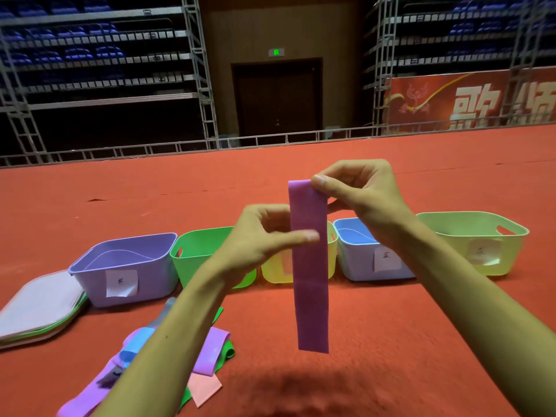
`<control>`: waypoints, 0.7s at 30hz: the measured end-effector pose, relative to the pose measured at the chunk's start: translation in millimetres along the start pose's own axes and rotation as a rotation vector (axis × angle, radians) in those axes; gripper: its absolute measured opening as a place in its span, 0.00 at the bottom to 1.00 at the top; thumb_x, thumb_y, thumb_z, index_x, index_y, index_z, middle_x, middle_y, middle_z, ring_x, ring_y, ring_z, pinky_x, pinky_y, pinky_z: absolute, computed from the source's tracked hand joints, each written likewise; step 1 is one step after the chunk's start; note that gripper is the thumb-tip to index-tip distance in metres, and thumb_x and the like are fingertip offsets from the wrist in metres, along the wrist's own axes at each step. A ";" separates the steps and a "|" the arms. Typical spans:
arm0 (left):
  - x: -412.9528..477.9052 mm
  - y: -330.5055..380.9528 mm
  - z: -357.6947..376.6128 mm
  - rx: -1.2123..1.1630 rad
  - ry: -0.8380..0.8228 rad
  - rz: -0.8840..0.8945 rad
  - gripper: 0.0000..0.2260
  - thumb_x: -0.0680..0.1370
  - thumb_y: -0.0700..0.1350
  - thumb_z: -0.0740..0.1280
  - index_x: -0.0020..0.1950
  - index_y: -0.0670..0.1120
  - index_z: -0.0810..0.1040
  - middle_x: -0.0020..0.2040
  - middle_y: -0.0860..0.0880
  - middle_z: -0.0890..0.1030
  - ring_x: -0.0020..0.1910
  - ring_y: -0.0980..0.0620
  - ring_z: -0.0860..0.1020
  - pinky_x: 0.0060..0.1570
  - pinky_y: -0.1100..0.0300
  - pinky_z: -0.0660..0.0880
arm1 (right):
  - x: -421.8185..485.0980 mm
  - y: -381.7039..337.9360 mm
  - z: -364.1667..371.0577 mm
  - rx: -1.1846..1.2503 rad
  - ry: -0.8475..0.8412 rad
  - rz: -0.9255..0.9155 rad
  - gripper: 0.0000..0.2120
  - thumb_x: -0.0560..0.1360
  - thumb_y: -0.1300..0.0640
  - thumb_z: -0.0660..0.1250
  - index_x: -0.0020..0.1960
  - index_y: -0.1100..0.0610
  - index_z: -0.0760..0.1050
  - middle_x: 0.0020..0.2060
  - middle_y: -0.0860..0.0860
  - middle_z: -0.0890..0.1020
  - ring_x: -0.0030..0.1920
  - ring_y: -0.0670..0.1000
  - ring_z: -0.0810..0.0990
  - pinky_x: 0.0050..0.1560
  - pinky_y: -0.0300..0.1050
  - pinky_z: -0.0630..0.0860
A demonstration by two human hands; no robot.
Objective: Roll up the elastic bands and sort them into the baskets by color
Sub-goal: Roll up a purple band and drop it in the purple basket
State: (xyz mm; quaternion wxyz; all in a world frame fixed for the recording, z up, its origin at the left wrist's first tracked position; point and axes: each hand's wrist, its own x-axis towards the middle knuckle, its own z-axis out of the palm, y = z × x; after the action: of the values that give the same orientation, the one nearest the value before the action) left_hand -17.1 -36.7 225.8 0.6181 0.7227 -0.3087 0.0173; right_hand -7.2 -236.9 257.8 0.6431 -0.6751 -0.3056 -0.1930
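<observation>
Purple elastic, a flat strip of band (310,266), hung upright in the air in front of the person, over the middle of the red carpet (421,326). Its long axis ran vertically and its lower end hung free. The right hand (361,191) pinched the top edge between thumb and curled fingers. The left hand (264,236) was lower, with its thumb laid across the band's front face and its fingers curled at the left edge, apparently pinching it.

Five plastic baskets stood in a row across the carpet behind the band: purple basket (126,266), green basket (195,254), yellow basket (273,270), pale blue basket (361,266) and light green basket (475,236). The purple basket, at the left end, lay nearer the left hand. The band was judged unrolled as yet.

A heap of loose bands (210,347) lay towards the carpet's near left.

The white paper labels (122,282) on the baskets bore handwriting that was too small to read. The red wall banner (469,103) showed large pale characters, cut off.
</observation>
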 end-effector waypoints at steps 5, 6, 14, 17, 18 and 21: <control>-12.3 -40.8 17.9 0.045 -0.062 -0.167 0.02 0.77 0.37 0.74 0.46 0.41 0.87 0.40 0.50 0.87 0.38 0.59 0.81 0.37 0.65 0.76 | 11.5 -0.2 -5.8 -0.031 0.137 0.094 0.06 0.79 0.60 0.71 0.44 0.60 0.82 0.34 0.52 0.84 0.34 0.48 0.81 0.37 0.48 0.82; -13.2 -42.6 20.7 0.052 -0.019 -0.178 0.03 0.77 0.38 0.74 0.44 0.43 0.87 0.37 0.52 0.86 0.35 0.61 0.80 0.34 0.66 0.75 | 10.8 7.6 -8.8 -0.099 0.183 0.113 0.06 0.79 0.57 0.72 0.45 0.59 0.82 0.36 0.53 0.84 0.35 0.49 0.81 0.38 0.51 0.83; -4.8 -44.0 24.1 -0.115 0.230 -0.275 0.10 0.75 0.48 0.76 0.46 0.40 0.87 0.34 0.43 0.80 0.27 0.52 0.70 0.27 0.63 0.62 | -72.4 44.8 1.5 -0.122 0.019 0.492 0.13 0.71 0.53 0.80 0.44 0.62 0.83 0.33 0.55 0.83 0.35 0.49 0.82 0.36 0.45 0.81; -5.5 -47.4 25.5 -0.172 0.264 -0.293 0.15 0.72 0.50 0.77 0.49 0.38 0.87 0.41 0.41 0.86 0.36 0.50 0.79 0.36 0.60 0.73 | -78.5 48.6 5.7 -0.150 -0.066 0.525 0.14 0.68 0.62 0.82 0.51 0.63 0.82 0.37 0.61 0.85 0.38 0.48 0.83 0.39 0.46 0.83; -6.2 -49.4 25.5 -0.193 0.271 -0.301 0.17 0.70 0.51 0.77 0.50 0.38 0.87 0.42 0.41 0.86 0.38 0.49 0.79 0.38 0.58 0.74 | -76.8 48.2 6.8 -0.157 -0.046 0.509 0.14 0.68 0.64 0.81 0.52 0.62 0.82 0.36 0.60 0.84 0.38 0.49 0.82 0.41 0.50 0.84; -8.4 -55.7 18.4 -0.278 0.248 -0.321 0.14 0.71 0.52 0.75 0.46 0.41 0.87 0.41 0.43 0.85 0.38 0.50 0.82 0.40 0.57 0.79 | -71.1 44.5 4.5 -0.084 -0.021 0.445 0.16 0.71 0.69 0.78 0.56 0.60 0.81 0.34 0.56 0.83 0.35 0.49 0.80 0.38 0.49 0.82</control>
State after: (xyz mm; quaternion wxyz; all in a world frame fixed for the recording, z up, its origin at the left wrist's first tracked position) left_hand -4.4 -47.3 168.9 0.7395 0.6631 -0.1109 -0.0351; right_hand -30.9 -243.5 177.5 0.6377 -0.7543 -0.1475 -0.0518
